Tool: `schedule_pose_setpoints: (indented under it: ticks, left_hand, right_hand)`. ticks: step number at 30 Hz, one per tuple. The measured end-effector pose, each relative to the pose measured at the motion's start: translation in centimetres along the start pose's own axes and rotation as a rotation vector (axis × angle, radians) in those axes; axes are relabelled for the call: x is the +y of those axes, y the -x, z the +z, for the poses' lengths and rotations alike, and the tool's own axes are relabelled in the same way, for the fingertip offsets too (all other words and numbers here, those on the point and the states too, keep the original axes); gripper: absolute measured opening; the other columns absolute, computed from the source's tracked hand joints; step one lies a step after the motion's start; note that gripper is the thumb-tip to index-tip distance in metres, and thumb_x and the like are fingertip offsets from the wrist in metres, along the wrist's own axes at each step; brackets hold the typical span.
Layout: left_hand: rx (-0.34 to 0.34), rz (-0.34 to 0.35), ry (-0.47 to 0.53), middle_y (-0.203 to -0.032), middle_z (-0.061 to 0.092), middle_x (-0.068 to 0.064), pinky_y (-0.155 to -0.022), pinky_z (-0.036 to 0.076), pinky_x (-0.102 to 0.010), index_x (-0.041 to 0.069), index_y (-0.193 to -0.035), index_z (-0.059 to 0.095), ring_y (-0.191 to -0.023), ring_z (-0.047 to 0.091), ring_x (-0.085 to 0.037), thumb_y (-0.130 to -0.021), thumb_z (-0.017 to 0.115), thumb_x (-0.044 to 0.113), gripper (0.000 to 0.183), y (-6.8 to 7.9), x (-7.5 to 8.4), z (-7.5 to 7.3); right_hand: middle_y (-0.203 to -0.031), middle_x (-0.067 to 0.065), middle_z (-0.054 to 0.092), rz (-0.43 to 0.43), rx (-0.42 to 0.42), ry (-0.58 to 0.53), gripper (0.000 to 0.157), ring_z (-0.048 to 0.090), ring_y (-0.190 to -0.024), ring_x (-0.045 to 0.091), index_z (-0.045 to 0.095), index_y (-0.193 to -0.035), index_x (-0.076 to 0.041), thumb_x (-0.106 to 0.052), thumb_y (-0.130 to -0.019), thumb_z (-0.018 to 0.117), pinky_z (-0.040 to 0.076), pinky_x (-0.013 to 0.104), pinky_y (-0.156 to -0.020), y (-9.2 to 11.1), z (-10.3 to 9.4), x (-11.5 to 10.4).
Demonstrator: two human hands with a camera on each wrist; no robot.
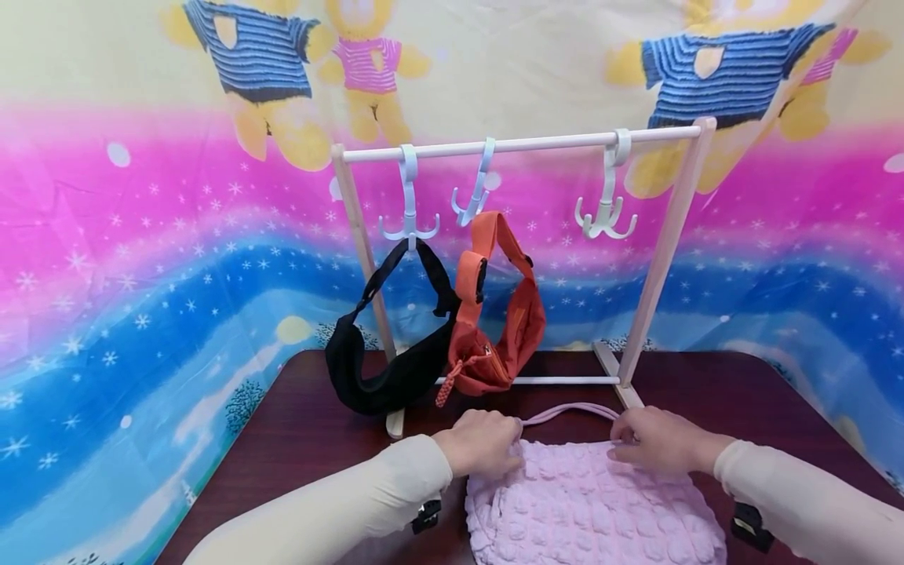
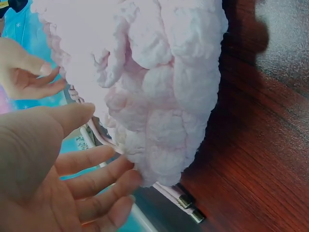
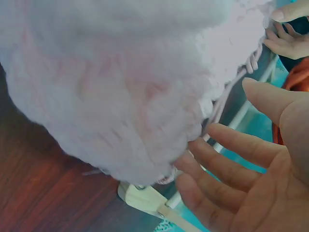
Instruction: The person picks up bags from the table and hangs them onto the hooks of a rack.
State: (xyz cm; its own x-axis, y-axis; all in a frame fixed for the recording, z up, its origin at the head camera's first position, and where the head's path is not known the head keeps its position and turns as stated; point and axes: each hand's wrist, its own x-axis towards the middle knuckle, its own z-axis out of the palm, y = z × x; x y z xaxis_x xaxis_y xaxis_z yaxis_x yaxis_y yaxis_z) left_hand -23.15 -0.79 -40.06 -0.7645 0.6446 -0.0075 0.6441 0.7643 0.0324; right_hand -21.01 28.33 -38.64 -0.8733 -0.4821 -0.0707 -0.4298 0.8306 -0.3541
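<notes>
Left hand (image 1: 486,443) and right hand (image 1: 664,441), fingers loosely extended, touch a pink bubble-textured bag (image 1: 593,506) at the near side of a wood-grain table (image 1: 282,463), where gathering its strap (image 1: 572,406) evenly should keep it level.

Head view: set high, behind the sleeves (image 1: 332,502); faces forward and down. Widest and farthest back, taking in table (image 1: 282,455), rack (image 1: 665,259) and printed backdrop (image 1: 141,267). Left wrist view: very near, on palm side of left hand (image 2: 48,193), facing pink bag (image 2: 164,92); turned sideways, table along right side. Right wrist view: likewise close, from palm side of right hand (image 3: 270,188); tilted, table at lower left, pink bag filling much of it. All three share pink bag and both hands; head and right wrist share orange bag (image 3: 299,75).
</notes>
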Motion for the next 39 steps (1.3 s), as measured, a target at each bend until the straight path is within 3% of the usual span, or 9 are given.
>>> schedule_pose_setpoints:
  ticks: [7,14,19,24,31,39]
  left_hand:
    - [0.114,-0.004,0.055,-0.067,0.054,0.008,-0.052,0.038,-0.029,0.021,-0.077,0.054,-0.061,0.054,-0.008,-0.093,0.068,0.036,0.026,-0.8,-0.7,0.2]
    - [0.212,-0.043,-0.022,-0.084,0.068,-0.002,-0.061,0.052,-0.034,0.015,-0.091,0.062,-0.079,0.07,-0.021,-0.095,0.066,0.03,0.016,-2.0,-1.0,0.7]
    - [0.177,-0.072,-0.074,-0.088,0.072,-0.006,-0.062,0.054,-0.037,0.014,-0.096,0.064,-0.081,0.071,-0.024,-0.095,0.068,0.026,0.012,-2.9,-1.2,1.5]
    - [0.143,-0.045,-0.106,-0.089,0.074,-0.004,-0.06,0.054,-0.034,0.017,-0.098,0.067,-0.08,0.072,-0.02,-0.093,0.069,0.014,0.006,-3.3,-1.2,1.9]
    - [0.145,-0.038,-0.106,-0.092,0.076,-0.003,-0.061,0.055,-0.034,0.018,-0.091,0.07,-0.079,0.072,-0.02,-0.094,0.067,0.014,0.006,-3.4,-1.0,2.2]
    - [0.084,-0.05,-0.103,-0.085,0.075,-0.002,-0.056,0.052,-0.034,0.018,-0.078,0.069,-0.073,0.071,-0.018,-0.093,0.068,0.016,0.015,-4.1,-1.0,2.8]
  right_hand:
    - [-0.093,-0.001,0.073,0.103,0.103,0.023,0.024,0.067,-0.08,0.009,0.075,-0.104,-0.009,-0.028,-0.09,0.075,0.055,0.038,-0.07,-1.0,-1.6,1.3]
    - [-0.084,0.001,0.068,0.19,0.106,0.07,0.03,0.056,-0.066,0.01,0.071,-0.112,0.001,-0.019,-0.09,0.074,0.048,0.033,-0.061,-1.7,-1.7,3.2]
    - [-0.08,0.001,0.067,0.21,0.067,0.087,0.031,0.057,-0.064,0.01,0.07,-0.114,0.003,-0.015,-0.089,0.075,0.049,0.034,-0.06,-2.0,-1.1,4.1]
    - [-0.079,0.0,0.068,0.225,0.02,0.068,0.029,0.058,-0.064,0.01,0.07,-0.113,0.001,-0.015,-0.09,0.075,0.049,0.033,-0.06,-2.1,-0.6,4.4]
    - [-0.084,0.001,0.072,0.198,0.019,0.077,0.021,0.06,-0.066,0.009,0.074,-0.105,-0.003,-0.014,-0.087,0.078,0.05,0.033,-0.061,-2.3,-0.1,4.7]
    - [-0.081,0.0,0.07,0.195,0.036,0.116,0.016,0.059,-0.067,0.009,0.076,-0.097,-0.006,-0.01,-0.082,0.081,0.051,0.031,-0.06,-2.2,0.8,5.1]
